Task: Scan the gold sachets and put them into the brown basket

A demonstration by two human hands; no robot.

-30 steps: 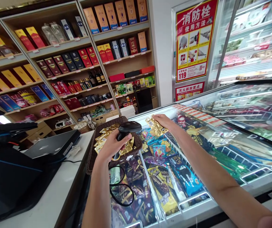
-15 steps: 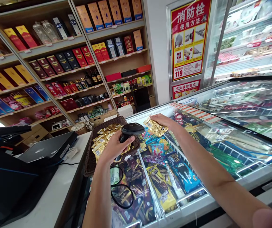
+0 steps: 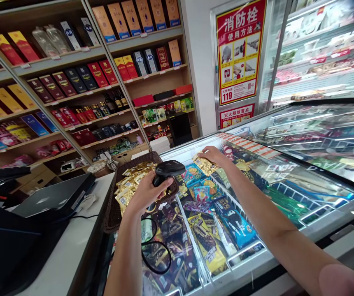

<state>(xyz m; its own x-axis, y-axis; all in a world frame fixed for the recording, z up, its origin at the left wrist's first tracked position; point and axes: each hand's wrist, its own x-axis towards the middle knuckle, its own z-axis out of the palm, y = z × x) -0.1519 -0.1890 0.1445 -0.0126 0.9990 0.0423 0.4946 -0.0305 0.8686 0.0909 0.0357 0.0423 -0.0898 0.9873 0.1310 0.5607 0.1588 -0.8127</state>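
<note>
My left hand point(image 3: 147, 190) is wrapped round the handle of a black barcode scanner point(image 3: 170, 167), whose head points right. Beneath and behind that hand is a brown woven basket point(image 3: 110, 213) heaped with gold foil packets point(image 3: 130, 187). My right hand point(image 3: 213, 156) grips a gold foil packet point(image 3: 205, 165) by its upper part, held above the freezer, to the right of the scanner and apart from it. The scanner's black cable point(image 3: 168, 258) loops below my left hand over the freezer. My left fingers are partly hidden behind the scanner's grip.
A chest freezer point(image 3: 245, 267) holds wrapped ice creams in white wire baskets under glass. On the left counter point(image 3: 72, 240) stands black checkout equipment point(image 3: 13, 230). Shelves point(image 3: 99, 88) of boxed goods line the back wall, beside a red fire-hydrant poster point(image 3: 240, 51).
The whole view has shifted slightly, with the shelves and basket now further left. Both hands keep their holds, the right one on the foil packet and the left one on the scanner.
</note>
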